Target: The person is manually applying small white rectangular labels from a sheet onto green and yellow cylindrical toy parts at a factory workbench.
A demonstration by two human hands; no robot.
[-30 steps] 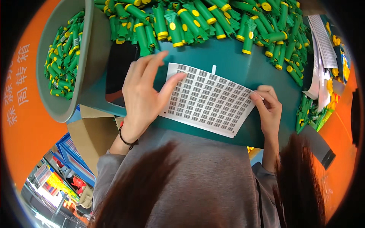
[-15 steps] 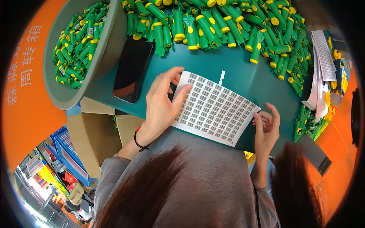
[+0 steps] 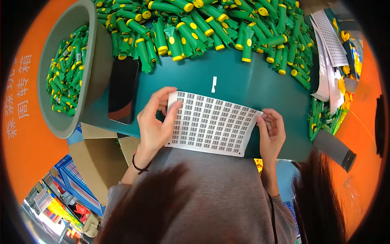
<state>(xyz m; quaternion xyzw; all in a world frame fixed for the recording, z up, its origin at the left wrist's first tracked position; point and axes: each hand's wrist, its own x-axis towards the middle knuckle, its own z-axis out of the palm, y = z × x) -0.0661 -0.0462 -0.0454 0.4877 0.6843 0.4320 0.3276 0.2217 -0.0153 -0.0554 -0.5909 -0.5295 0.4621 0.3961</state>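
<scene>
Head view: printed sheet [image 3: 211,124] held by its two sides at the near edge of the green bench [image 3: 183,75]

The sheet is spread between the left hand [image 3: 154,124] and the right hand [image 3: 271,135], with its printed face turned up and its surface slightly bowed. On the left, the thumb is laid over the sheet's side, just below the far left corner, and the forefinger is stretched to that corner; a moderate gap is left between the two tips, and the paper is held between the thumb and the fingers behind it, which are partly hidden. On the right, the far right corner is pinched between thumb and forefinger, brought close together, while the other fingers are curled.

The left forearm is slanted in from the lower left, with a dark band [image 3: 140,168] worn at the wrist and the back of the hand turned outward. The right forearm is held more upright, with the hand raised above the bench's near edge.

Beyond the sheet's far edge, a small white strip [image 3: 214,83] is seen on the bench. Toward the bench's left end, a black phone [image 3: 123,91] is placed beside a grey basin [image 3: 99,69] of green tubes [image 3: 77,53]. A heap of similar tubes [image 3: 160,36] is spread along the far side.
</scene>
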